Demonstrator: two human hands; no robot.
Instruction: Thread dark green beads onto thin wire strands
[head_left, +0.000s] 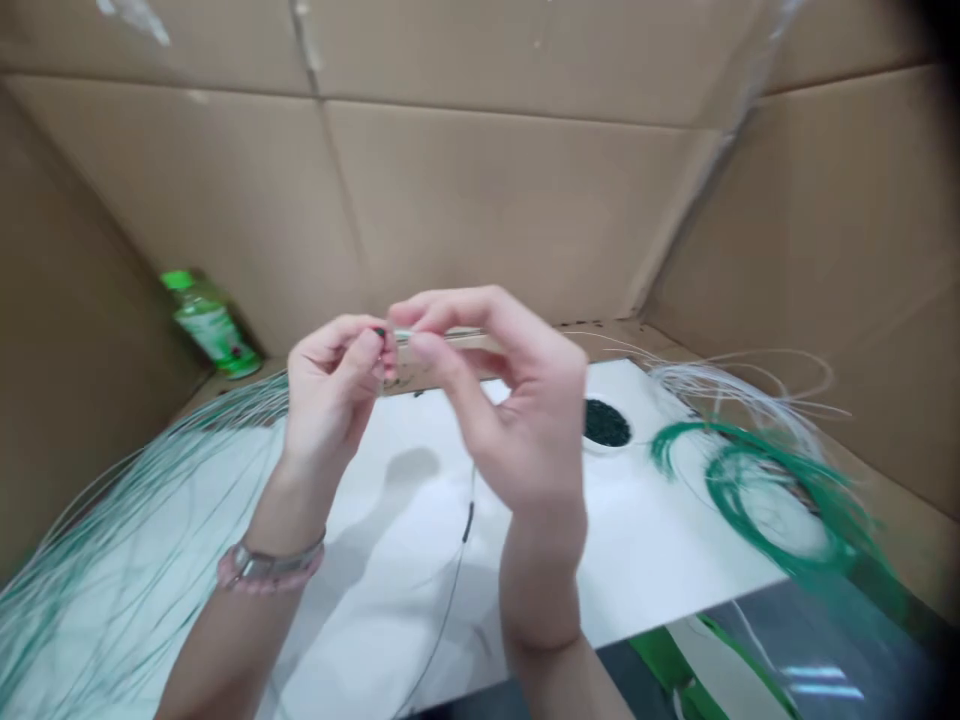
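Note:
Both my hands are raised over a white sheet. My left hand pinches a tiny dark green bead between thumb and fingertips. My right hand is closed in a pinch on a thin pale strand whose tip meets the bead. A thin dark line with a small dark piece hangs down below my right hand. A pink-and-silver watch sits on my left wrist.
Cardboard walls enclose the space. A green-capped bottle leans in the far left corner. Loose pale green strands fan out at left; a coiled green bundle and white strands lie right. A small pile of dark beads sits on the sheet.

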